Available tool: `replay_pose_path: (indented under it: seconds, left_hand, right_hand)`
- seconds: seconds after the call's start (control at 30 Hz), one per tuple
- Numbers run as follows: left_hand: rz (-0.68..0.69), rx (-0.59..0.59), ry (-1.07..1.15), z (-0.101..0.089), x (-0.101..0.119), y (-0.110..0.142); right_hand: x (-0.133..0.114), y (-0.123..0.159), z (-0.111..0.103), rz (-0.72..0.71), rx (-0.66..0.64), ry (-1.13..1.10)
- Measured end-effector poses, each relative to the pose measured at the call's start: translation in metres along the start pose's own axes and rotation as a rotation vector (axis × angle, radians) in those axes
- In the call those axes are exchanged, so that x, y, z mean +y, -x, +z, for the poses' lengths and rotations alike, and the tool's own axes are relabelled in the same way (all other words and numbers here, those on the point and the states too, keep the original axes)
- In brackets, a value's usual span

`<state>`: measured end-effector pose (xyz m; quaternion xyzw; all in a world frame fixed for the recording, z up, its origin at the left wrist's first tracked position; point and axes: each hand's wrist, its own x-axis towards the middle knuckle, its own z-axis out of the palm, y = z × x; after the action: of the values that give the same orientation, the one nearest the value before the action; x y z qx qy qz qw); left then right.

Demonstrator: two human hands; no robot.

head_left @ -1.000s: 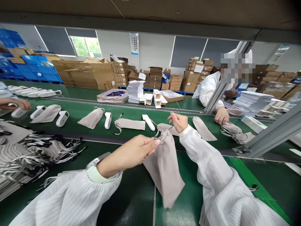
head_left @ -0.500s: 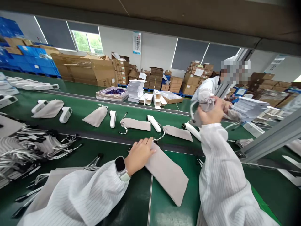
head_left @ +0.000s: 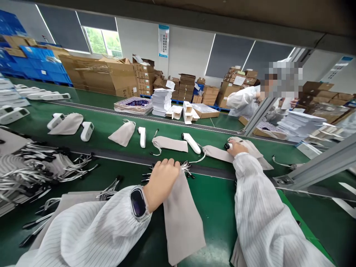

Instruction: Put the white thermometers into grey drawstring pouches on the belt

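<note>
Through the head view, I saw the left hand [head_left: 162,181] over a gray pouch [head_left: 183,218] at its corded end, apparently steadying it; whether it pinched, I couldn't tell. Farther out, the right hand [head_left: 238,148] gripped a white device [head_left: 229,146], seemingly for control.

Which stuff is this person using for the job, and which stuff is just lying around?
Seems part of the job:
gray bag under the left hand
white device in the right hand
other bags
other devices

Probably just lying around:
blue crates
big cardboard box
</note>
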<state>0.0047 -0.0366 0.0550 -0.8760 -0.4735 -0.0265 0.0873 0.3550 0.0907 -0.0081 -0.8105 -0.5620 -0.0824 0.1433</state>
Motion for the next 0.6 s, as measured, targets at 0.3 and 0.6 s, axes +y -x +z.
replay_pose_path:
  seconds: [0.3, 0.6]
  left_hand:
    - [-0.040, -0.005, 0.032, 0.005, 0.010, 0.006]
    - [0.117, 0.001, 0.064, -0.009, -0.005, 0.009]
  right_hand:
    - [-0.008, 0.001, -0.023, 0.020, 0.180, -0.092]
    - [-0.120, 0.048, -0.088, -0.046, -0.113, -1.617]
